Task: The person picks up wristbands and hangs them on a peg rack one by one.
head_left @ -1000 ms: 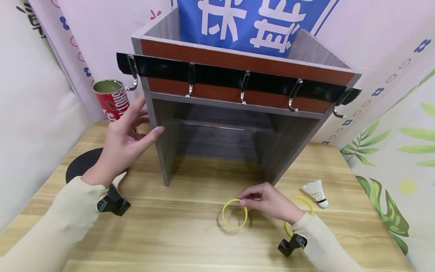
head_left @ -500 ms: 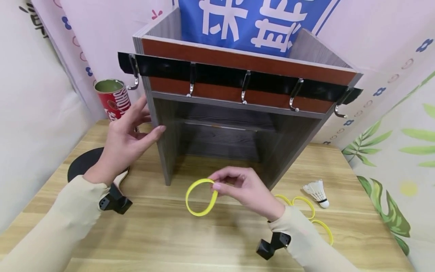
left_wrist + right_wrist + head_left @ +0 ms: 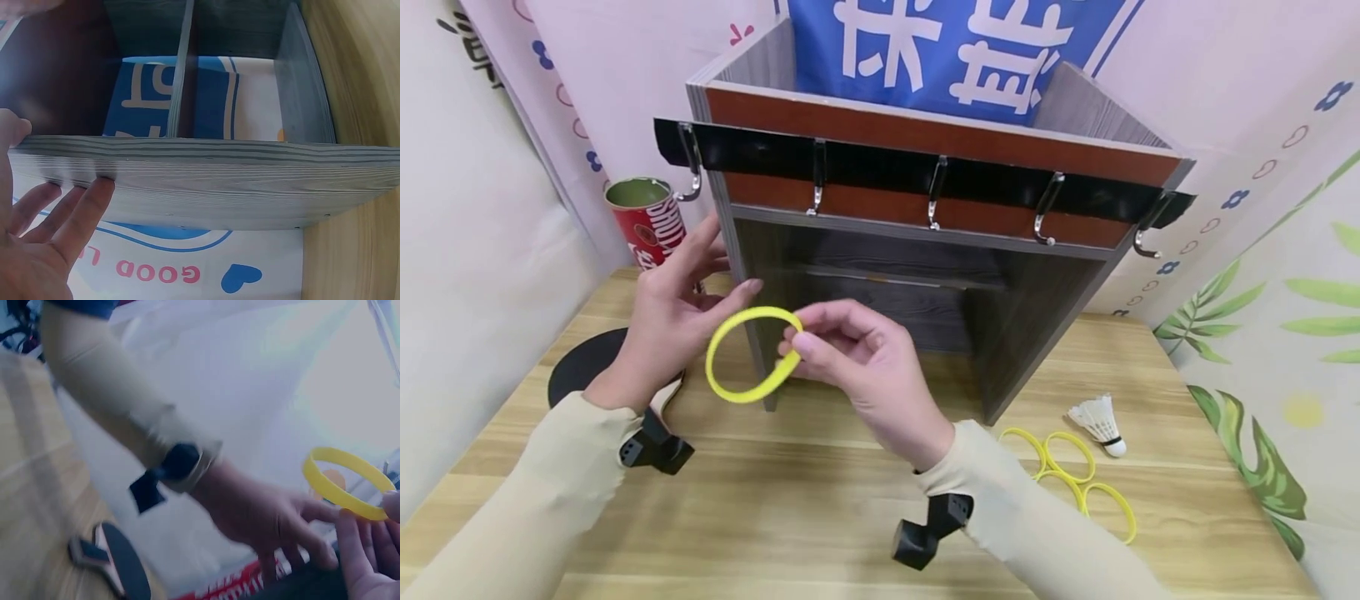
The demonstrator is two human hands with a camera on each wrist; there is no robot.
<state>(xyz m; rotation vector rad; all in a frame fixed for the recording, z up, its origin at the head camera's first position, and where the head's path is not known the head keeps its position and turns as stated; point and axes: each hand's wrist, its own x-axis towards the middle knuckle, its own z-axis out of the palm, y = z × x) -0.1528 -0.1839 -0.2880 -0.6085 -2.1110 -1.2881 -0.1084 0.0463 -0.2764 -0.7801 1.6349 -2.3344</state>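
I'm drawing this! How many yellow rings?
5. The right hand holds one yellow ring; on the table lie a back-left ring, back-right ring, front-left ring and front-right ring. The right sleeve could hide more.

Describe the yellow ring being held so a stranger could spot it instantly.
Find the grey wooden stand with the black hook strip. In front of its left side, the right hand pinches a thin yellow ring. Other yellow rings lie on the pale wooden table; only this one is raised.
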